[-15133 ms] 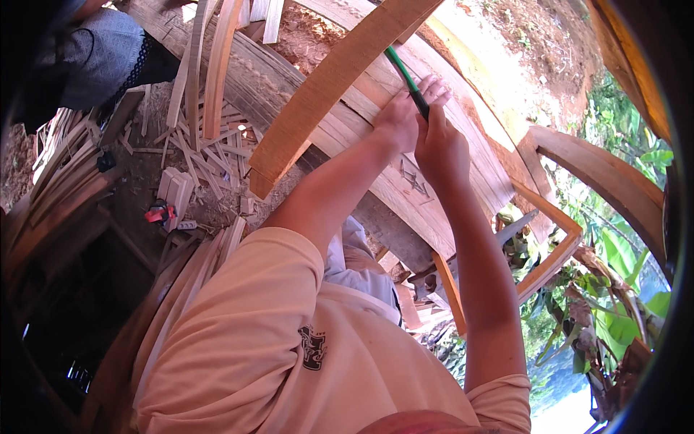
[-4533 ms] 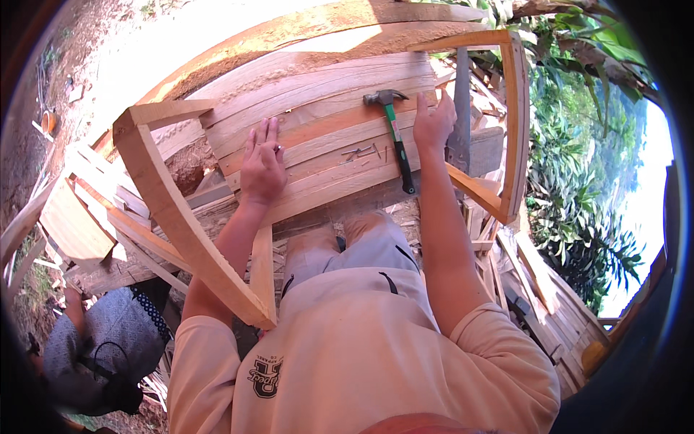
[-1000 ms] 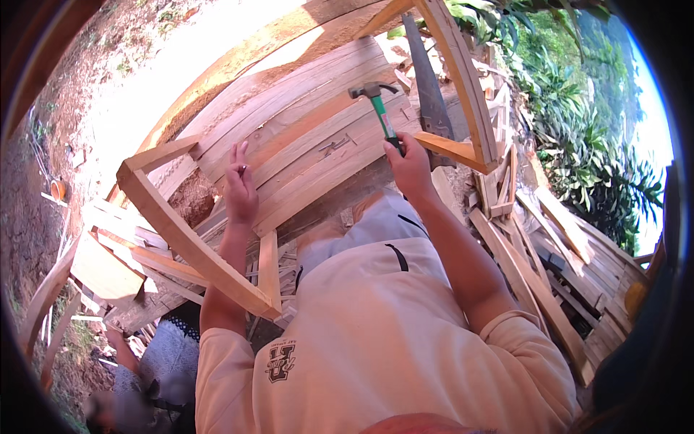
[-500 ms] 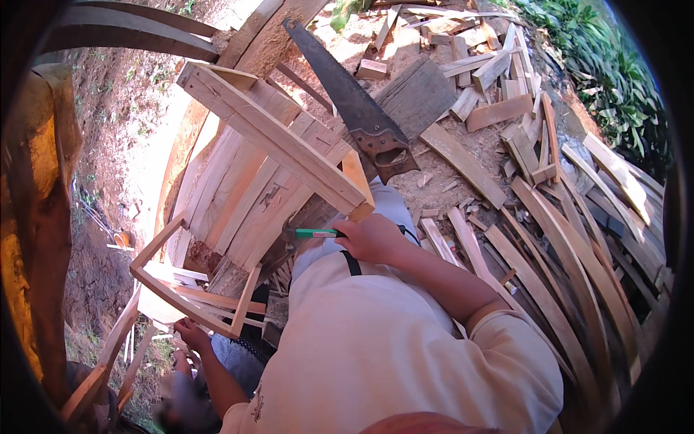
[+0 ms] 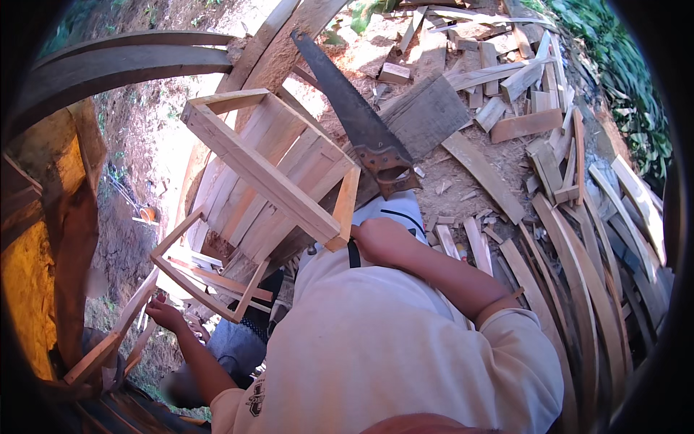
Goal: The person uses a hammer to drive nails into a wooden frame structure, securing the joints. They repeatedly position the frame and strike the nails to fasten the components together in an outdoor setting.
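Observation:
My right hand (image 5: pixel 377 242) is closed by the near corner of a rectangular wooden frame (image 5: pixel 267 177). That corner hides its fingertips and the green-handled hammer seen in it a moment ago. My left hand (image 5: pixel 166 315) is at the lower left, its fingers drawn together beside a wooden strip (image 5: pixel 141 296). What it pinches, if anything, is too small to tell. A second, slimmer wooden frame (image 5: pixel 194 291) stands just right of that hand. The larger frame rests over a bench of planks (image 5: pixel 249 235).
A handsaw (image 5: pixel 354 108) with a wooden handle lies beyond the frame, by a dark board (image 5: pixel 426 112). Offcuts (image 5: pixel 526 125) and long planks (image 5: pixel 571 275) cover the ground at right. Another person's grey-clothed body (image 5: pixel 235 354) is near my left arm.
My left hand has moved left, away from the slim frame's lower bar. The green hammer handle has gone out of sight behind the larger frame's corner. The view has shifted slightly.

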`<state>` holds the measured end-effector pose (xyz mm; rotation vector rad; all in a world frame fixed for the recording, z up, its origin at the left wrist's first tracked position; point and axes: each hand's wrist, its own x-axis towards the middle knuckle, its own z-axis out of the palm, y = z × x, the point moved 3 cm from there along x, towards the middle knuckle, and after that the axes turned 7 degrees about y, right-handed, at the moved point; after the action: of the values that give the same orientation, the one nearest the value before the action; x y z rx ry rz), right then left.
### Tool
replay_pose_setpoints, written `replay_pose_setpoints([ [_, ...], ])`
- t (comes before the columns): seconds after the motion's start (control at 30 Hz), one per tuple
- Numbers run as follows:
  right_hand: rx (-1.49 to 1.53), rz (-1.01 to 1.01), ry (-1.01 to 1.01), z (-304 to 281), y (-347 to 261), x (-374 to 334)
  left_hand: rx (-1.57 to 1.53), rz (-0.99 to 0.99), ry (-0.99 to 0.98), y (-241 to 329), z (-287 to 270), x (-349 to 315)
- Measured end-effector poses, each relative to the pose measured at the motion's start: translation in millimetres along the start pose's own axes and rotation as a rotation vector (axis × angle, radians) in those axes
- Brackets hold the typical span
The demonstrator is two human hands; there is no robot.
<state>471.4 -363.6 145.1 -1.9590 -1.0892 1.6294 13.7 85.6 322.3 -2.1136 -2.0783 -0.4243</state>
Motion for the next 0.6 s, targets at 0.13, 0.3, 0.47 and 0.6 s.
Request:
replay_pose_setpoints([
  [0.13,0.001,0.039,-0.064,0,11,-7,-0.037,0.078,0.115,72,-11,-1],
  [0.3,-0.007,0.217,-0.070,-15,38,-40,-0.195,0.371,0.095,163,6,-55],
  [0.47,-0.028,0.345,0.060,-44,66,-86,-0.459,0.423,-0.177,195,61,-136],
  [0.6,0.021,0.503,0.187,-66,71,-107,-0.483,0.306,-0.341,189,120,-204],
])
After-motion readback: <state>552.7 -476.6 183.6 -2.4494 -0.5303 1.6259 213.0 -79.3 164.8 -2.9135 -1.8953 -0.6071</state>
